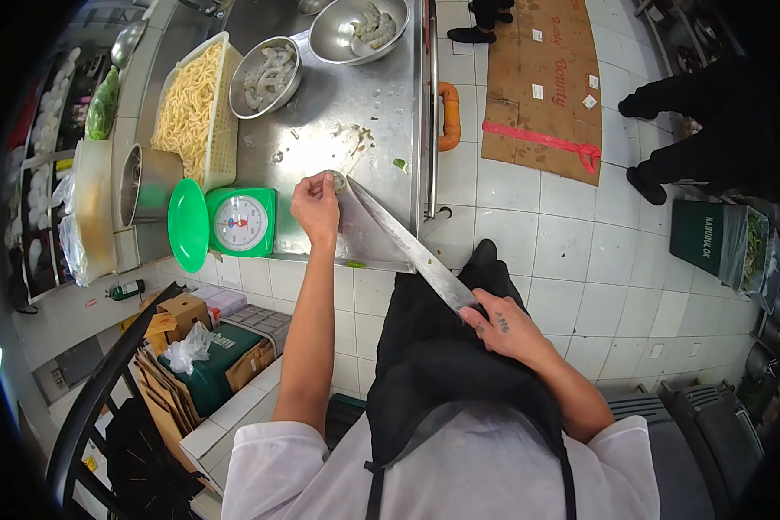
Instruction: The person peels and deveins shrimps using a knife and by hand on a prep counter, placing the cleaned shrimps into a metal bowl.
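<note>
My right hand (504, 327) is wrapped round the handle end of a long knife (412, 250), whose blade runs up and left across the edge of the steel table (355, 230). At the blade's tip, my left hand (317, 210) pinches a small greyish piece that looks like a shrimp (339, 181). Dark scraps and wet bits lie on the steel just beyond my fingers. Farther back stand a metal bowl (245, 111) of peeled shrimp and a larger metal bowl (334, 54) with more shrimp.
Left of my left hand stands a green dial scale (265, 232) with a green pan (187, 227). Behind it are a white basket (226, 130) of thick noodles and a steel pot (158, 195). Flattened cardboard (537, 130) covers floor tiles at right, where other people's legs (702, 130) show.
</note>
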`<move>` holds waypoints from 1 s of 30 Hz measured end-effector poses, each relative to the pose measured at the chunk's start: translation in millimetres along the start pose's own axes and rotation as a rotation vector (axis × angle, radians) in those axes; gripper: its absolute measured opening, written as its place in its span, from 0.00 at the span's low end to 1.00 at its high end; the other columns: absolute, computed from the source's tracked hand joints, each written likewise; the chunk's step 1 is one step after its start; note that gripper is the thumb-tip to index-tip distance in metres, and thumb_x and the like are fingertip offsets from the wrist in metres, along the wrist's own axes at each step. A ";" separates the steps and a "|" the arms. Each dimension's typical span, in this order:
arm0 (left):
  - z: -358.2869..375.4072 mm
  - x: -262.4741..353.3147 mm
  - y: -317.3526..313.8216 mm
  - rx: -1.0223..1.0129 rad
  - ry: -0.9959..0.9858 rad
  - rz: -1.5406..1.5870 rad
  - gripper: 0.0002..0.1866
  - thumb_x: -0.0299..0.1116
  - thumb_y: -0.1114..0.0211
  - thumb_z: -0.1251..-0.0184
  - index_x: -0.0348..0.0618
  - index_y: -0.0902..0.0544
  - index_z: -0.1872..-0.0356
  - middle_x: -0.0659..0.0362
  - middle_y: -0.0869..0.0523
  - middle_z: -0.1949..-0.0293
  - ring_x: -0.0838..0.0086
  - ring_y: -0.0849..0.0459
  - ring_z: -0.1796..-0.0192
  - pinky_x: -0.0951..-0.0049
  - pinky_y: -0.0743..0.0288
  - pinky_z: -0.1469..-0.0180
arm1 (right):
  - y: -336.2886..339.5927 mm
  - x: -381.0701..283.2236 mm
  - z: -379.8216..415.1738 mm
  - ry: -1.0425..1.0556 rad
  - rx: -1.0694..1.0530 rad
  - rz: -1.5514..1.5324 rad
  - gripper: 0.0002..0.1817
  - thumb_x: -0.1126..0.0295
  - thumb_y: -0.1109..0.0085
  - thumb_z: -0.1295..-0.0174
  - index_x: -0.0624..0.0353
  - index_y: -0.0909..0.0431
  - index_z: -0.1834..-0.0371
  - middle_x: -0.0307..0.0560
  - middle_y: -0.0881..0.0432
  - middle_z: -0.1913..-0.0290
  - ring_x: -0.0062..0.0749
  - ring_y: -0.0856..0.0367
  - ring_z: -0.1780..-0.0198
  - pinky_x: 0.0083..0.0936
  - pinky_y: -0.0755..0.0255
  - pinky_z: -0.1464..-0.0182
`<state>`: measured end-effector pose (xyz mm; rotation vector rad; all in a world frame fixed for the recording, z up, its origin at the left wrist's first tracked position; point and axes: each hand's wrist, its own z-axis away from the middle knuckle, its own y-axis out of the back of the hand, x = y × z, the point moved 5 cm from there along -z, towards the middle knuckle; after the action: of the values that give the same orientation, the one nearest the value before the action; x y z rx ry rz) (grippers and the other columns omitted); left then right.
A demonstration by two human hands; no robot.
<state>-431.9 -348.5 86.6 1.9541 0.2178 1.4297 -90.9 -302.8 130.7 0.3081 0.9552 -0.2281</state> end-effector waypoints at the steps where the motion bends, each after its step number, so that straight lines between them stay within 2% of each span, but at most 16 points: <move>1: -0.8 0.2 0.1 -0.016 -0.005 0.007 0.10 0.30 0.32 0.39 0.30 0.16 0.68 0.54 0.13 0.72 0.79 0.17 0.71 0.78 0.22 0.65 | 0.9 -0.2 0.4 -0.010 0.006 -0.015 0.15 0.62 0.46 0.33 0.67 0.30 0.65 0.65 0.23 0.75 0.65 0.24 0.69 0.47 0.34 0.68; 16: 3.3 5.4 0.1 0.011 0.003 -0.039 0.11 0.31 0.32 0.39 0.30 0.17 0.69 0.54 0.14 0.74 0.78 0.16 0.72 0.77 0.23 0.66 | -6.4 -6.1 -1.6 -0.048 -0.077 -0.078 0.17 0.60 0.48 0.32 0.67 0.30 0.64 0.65 0.22 0.74 0.65 0.23 0.67 0.46 0.32 0.66; 22: 1.8 3.7 -0.3 0.025 -0.007 -0.048 0.11 0.31 0.32 0.39 0.30 0.17 0.69 0.54 0.14 0.74 0.78 0.17 0.73 0.77 0.23 0.66 | -2.0 -8.9 1.2 0.014 -0.025 -0.015 0.16 0.61 0.47 0.32 0.67 0.30 0.65 0.65 0.22 0.74 0.64 0.23 0.67 0.46 0.32 0.66; 30: 2.0 6.2 1.2 0.019 -0.002 -0.033 0.11 0.31 0.32 0.39 0.31 0.16 0.68 0.55 0.14 0.74 0.78 0.17 0.73 0.77 0.23 0.66 | 3.2 -9.6 4.2 -0.031 -0.011 0.005 0.15 0.63 0.46 0.32 0.67 0.31 0.65 0.64 0.22 0.75 0.64 0.23 0.68 0.46 0.32 0.67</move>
<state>-428.0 -347.1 91.8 1.9589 0.2622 1.4095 -92.0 -300.8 141.4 0.2957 0.9251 -0.2222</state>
